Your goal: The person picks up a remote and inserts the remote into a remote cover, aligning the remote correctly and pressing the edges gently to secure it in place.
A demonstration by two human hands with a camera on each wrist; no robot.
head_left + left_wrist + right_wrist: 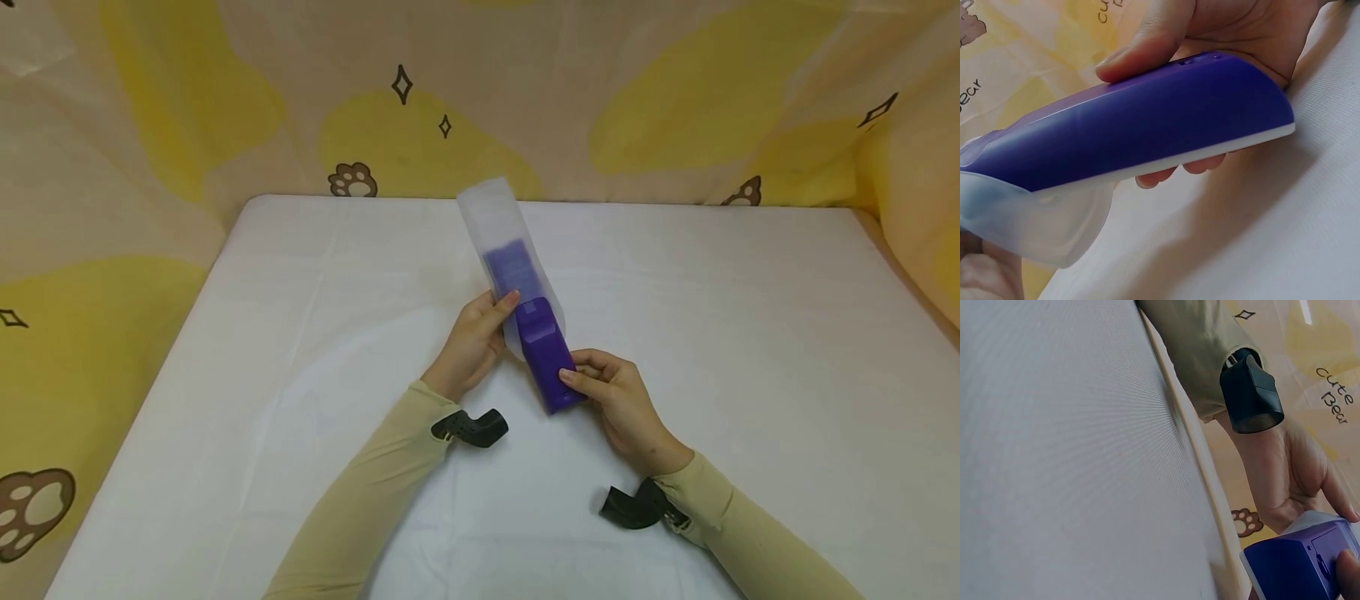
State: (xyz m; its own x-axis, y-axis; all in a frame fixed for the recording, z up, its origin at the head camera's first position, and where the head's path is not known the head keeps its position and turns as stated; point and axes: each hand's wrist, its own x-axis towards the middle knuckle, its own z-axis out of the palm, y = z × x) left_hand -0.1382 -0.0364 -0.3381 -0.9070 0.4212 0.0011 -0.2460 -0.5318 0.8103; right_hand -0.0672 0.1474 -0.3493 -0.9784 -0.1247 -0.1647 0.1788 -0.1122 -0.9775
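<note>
A long purple device (550,358) with a white underside is held tilted above the table, its kind unclear. Its far part lies inside a frosted, see-through plastic cover (487,208). My left hand (471,342) grips the cover around the middle, thumb on top. At the near end, my right hand (611,398) pinches the device, thumb above and fingers underneath. The left wrist view shows the purple body (1160,125) close up, with the right thumb laid along its top. In the right wrist view, the device's end (1291,565) shows small slots.
Both hands work over a white-covered table (337,275). Behind and beside it hangs a yellow and peach patterned cloth (562,83). Each wrist carries a black camera mount (480,427), and both arms wear beige sleeves (367,500).
</note>
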